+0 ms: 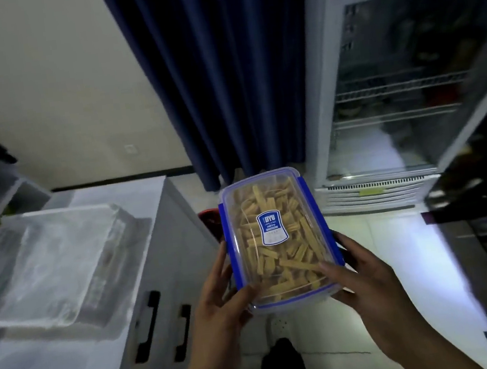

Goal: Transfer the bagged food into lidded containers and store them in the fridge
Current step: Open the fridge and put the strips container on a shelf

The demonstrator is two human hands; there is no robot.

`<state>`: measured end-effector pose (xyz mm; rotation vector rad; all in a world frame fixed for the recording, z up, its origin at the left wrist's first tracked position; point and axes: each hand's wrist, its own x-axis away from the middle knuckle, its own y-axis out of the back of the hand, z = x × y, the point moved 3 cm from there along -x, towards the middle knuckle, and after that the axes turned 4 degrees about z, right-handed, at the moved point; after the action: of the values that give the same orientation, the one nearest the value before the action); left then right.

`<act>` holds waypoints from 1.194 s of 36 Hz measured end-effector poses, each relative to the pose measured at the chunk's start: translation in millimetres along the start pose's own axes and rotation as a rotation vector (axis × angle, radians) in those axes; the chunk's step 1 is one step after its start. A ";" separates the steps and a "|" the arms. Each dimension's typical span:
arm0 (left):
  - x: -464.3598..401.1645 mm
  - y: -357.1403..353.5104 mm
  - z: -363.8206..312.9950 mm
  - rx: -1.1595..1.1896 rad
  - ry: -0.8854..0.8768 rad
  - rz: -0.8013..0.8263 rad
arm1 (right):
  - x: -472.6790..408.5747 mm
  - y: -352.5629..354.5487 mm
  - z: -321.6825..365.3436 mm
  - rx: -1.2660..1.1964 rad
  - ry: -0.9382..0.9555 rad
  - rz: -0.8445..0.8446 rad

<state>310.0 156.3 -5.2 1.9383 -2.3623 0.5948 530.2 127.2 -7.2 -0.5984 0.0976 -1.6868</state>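
- The left hand (220,303) and right hand (368,285), low in the centre of the frame, clasp a lidded container (280,241) between them, thumbs lying on its lid.
- The container is clear with blue clips and a blue label, full of tan food sticks, held above the floor.
- At left, a white cabinet (161,271) carries a clear tray (52,263).
- At upper right stands the fridge (393,89), door open, wire shelves showing.

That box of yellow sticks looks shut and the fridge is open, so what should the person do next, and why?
Probably carry the container forward and to the right, toward the fridge. Its lid seems to be on, both the left hand and the right hand grip it, and the glass door stands open with wire shelves in view.
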 end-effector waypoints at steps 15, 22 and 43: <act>-221.9 -78.3 -44.3 -0.110 0.097 0.477 | -110.4 52.0 84.2 -0.066 0.006 -0.278; -302.6 -141.1 -53.4 -0.210 0.173 0.627 | -137.1 95.6 116.1 -0.149 0.048 -0.410; -613.1 -286.0 -78.4 -0.406 -0.130 0.159 | -235.6 253.9 164.7 -0.299 0.016 -0.545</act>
<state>702.4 712.9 -13.8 1.6675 -2.4825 -0.0172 849.2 337.1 -41.8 -0.8916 0.2155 -2.2261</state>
